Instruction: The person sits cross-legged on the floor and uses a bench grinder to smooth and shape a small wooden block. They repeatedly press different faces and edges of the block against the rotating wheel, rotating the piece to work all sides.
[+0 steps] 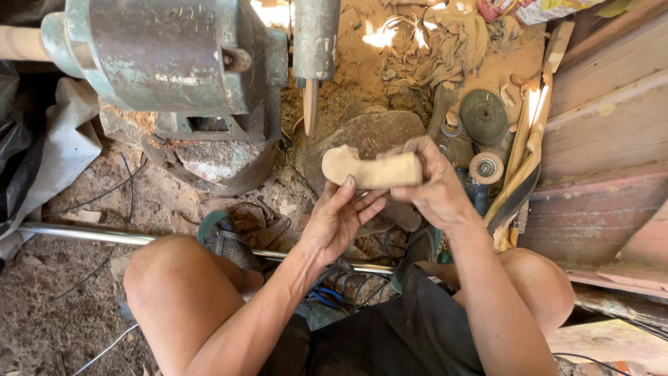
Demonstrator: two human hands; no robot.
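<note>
My right hand (435,188) pinches the squared end of the pale carved wooden piece (369,167); my left hand (341,219) lies spread beneath, fingertips touching its underside. Piece held above my knees, before the green metal motor (167,56). Judged light, stiff, dry; best gripped on the thick end.

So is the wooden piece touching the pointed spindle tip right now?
No, the carved wooden piece, gripped by the right hand with the left hand beneath it, sits clearly below the pointed spindle tip.
</note>
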